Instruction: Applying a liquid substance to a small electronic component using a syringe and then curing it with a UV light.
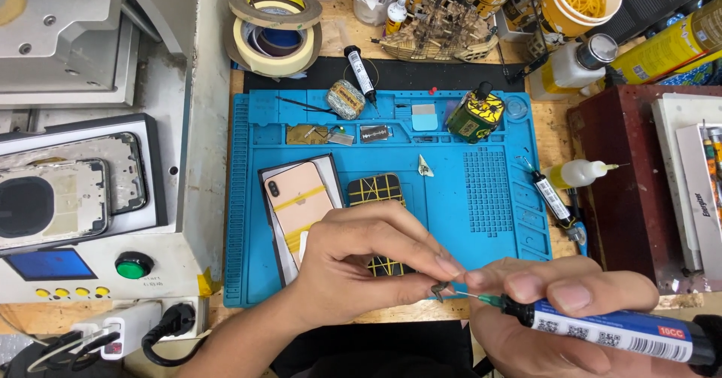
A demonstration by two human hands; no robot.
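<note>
The left hand (361, 261) is closed in a pinch: thumb and forefinger press together on a small dark part (440, 290), which sits just at the fingertips, above the front edge of the blue work mat (496, 220). The right hand (556, 310) is closed around a glue syringe (609, 331) with a dark body and a blue and white label. The syringe lies across the fingers and points to the left, and its thin needle tip touches, or almost touches, the small part. I cannot tell which. Behind the left hand, on the mat, lies a pink-gold phone back (297, 201) beside a black piece with yellow tape strips (374, 190). The mat rests on the wooden tabletop (553, 133).
</note>
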